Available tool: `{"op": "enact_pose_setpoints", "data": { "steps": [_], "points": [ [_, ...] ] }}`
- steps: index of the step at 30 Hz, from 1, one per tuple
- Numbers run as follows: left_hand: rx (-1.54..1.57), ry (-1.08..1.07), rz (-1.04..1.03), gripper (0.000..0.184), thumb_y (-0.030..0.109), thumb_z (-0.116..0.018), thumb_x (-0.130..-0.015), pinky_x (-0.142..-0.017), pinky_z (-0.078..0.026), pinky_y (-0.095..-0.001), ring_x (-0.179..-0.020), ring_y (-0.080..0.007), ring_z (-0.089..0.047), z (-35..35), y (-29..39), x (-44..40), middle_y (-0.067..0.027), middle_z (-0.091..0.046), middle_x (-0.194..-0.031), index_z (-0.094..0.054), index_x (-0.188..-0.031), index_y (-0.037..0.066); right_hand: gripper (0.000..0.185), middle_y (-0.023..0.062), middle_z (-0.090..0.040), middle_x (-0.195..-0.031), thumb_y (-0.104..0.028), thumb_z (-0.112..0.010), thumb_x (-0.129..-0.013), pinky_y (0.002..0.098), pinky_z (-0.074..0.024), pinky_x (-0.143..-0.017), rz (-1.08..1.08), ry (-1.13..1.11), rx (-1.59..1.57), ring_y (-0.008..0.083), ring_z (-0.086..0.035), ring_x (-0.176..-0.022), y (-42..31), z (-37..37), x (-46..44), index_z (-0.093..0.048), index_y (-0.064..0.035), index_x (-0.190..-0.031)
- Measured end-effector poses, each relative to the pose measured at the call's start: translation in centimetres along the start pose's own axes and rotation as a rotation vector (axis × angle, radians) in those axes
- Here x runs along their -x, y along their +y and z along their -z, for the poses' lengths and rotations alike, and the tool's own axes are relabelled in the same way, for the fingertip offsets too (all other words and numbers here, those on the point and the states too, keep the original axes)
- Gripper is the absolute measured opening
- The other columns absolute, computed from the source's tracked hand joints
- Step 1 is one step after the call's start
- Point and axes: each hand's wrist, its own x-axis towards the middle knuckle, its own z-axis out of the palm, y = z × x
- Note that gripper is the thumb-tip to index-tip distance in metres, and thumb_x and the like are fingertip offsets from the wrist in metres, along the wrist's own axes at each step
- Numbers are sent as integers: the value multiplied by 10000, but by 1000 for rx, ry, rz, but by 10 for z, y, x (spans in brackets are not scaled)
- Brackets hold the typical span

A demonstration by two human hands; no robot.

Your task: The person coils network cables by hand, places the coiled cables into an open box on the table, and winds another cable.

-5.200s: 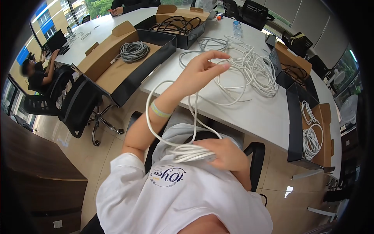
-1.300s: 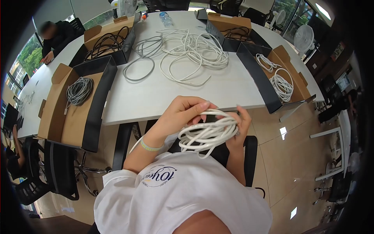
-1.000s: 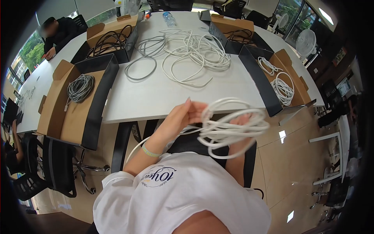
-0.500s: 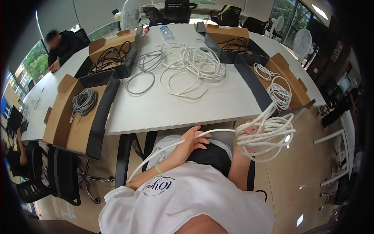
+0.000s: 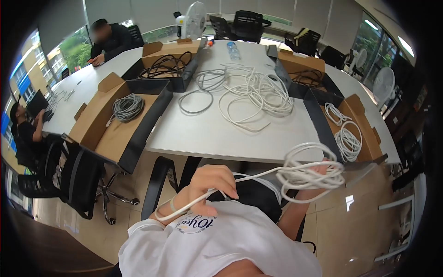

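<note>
My right hand (image 5: 318, 171) grips a coiled bundle of white cable (image 5: 308, 177) beyond the table's front edge, and its fingers are mostly hidden by the loops. From that bundle a length of cable runs across my lap to my left hand (image 5: 213, 182). There it passes beneath my loosely curled fingers, with my thumb hanging below, and its end part loops past my wrist. A loose tangle of white cable (image 5: 258, 94) lies on the table (image 5: 198, 141), with a grey cable (image 5: 196, 112) in wide loops to its left.
An open box (image 5: 99, 131) at left holds a coiled grey cable (image 5: 128, 108). Another box (image 5: 318, 120) at right holds white coils (image 5: 347, 141). Two farther boxes contain dark cables (image 5: 166, 64). A water bottle (image 5: 233, 51) and a fan (image 5: 196, 21) stand beyond. Two people sit at left.
My view has tilted and turned left. My left hand has moved back toward my body and turned palm-down over the cable. My right hand still holds the white bundle, whose loops have shifted.
</note>
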Motion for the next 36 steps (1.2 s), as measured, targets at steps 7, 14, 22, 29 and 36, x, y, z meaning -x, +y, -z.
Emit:
{"op": "enact_pose_setpoints", "data": {
  "steps": [7, 14, 22, 29, 36],
  "points": [
    [220, 162, -325, 672, 648, -665, -665, -618, -439, -303, -731, -216, -531, 11, 26, -21, -90, -589, -850, -646, -891, 16, 242, 105, -573, -637, -76, -635, -660, 255, -402, -483, 182, -496, -1040, 179, -548, -513, -113, 15, -41, -625, 7, -888],
    [265, 384, -45, 533, 623, -510, -808, -401, -329, -185, -490, -68, -444, 49, 64, -23, -3, -502, -685, -533, -852, 92, 379, 112, -576, -658, -83, -641, -521, 278, -395, -483, 386, -764, -1169, 226, -556, -542, -130, 5, -77, -638, -12, -893],
    [-129, 75, 599, 267, 255, -662, -806, -565, -405, -206, -669, -76, -539, 31, 12, -99, -19, -608, -767, -624, -939, 27, 292, 54, -519, -616, -87, -655, -550, 306, -388, -434, 938, -945, -1434, 210, -513, -489, -202, 5, -84, -655, -54, -840],
    [-337, -277, 722, 507, 372, -752, -695, -706, -457, -283, -810, -163, -587, 17, -32, -114, -53, -628, -840, -605, -1044, 34, 298, 60, -561, -656, -99, -681, -536, 286, -424, -479, 955, -1021, -1527, 203, -545, -526, -208, -7, -76, -663, -36, -826],
    [-471, -868, 901, 854, 525, -751, -617, -830, -469, -355, -981, -287, -582, 6, -89, -118, -151, -599, -1081, -473, -1258, 33, 362, 56, -584, -766, -38, -697, -522, 299, -478, -596, 951, -1054, -1763, 219, -587, -687, -218, -23, -57, -648, -83, -878]
  ]
}}
